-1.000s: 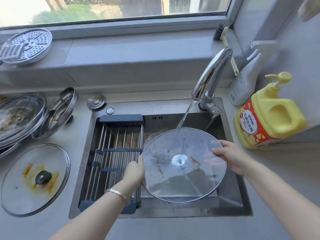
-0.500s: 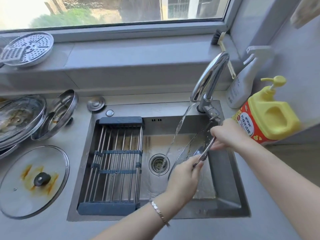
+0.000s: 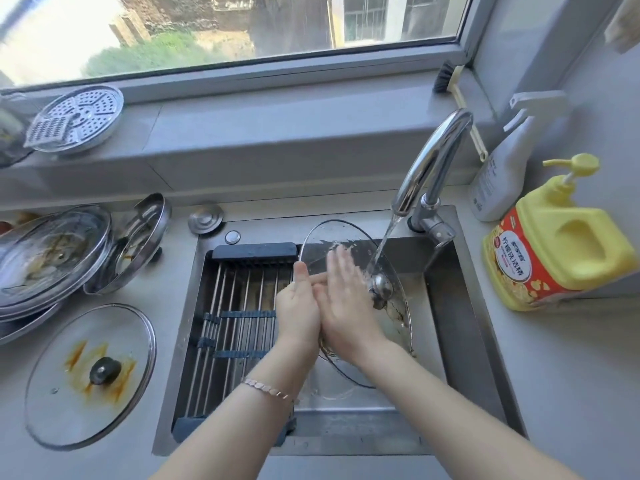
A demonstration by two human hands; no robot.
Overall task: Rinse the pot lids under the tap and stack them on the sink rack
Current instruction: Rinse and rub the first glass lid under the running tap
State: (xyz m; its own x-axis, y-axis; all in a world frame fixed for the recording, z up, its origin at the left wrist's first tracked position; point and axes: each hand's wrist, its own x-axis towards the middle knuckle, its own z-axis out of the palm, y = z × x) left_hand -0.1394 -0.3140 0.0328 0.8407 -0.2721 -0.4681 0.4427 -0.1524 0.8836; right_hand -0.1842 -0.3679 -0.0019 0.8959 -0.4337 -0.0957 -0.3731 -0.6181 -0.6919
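A glass pot lid [image 3: 393, 322] with a metal knob [image 3: 381, 287] stands tilted over the sink basin, under the water running from the tap [image 3: 433, 161]. My left hand [image 3: 298, 306] grips the lid's left rim, thumb up on the near side. My right hand [image 3: 343, 306] lies flat on the glass with straight fingers, just left of the knob. The stream strikes the lid near the knob. The roll-up sink rack [image 3: 239, 323] spans the left half of the sink with nothing on it.
A stained glass lid with a black knob [image 3: 90, 372] lies on the counter at left. Behind it are stacked glass lids [image 3: 52, 254] and a leaning steel lid [image 3: 138, 244]. A yellow soap bottle [image 3: 554, 244] and a spray bottle [image 3: 502, 174] stand at right.
The lid has been turned over from underside-up, through edge-on, to knob side up. My right hand has gone from the rim to lying flat on the glass; my left hand has taken the left rim.
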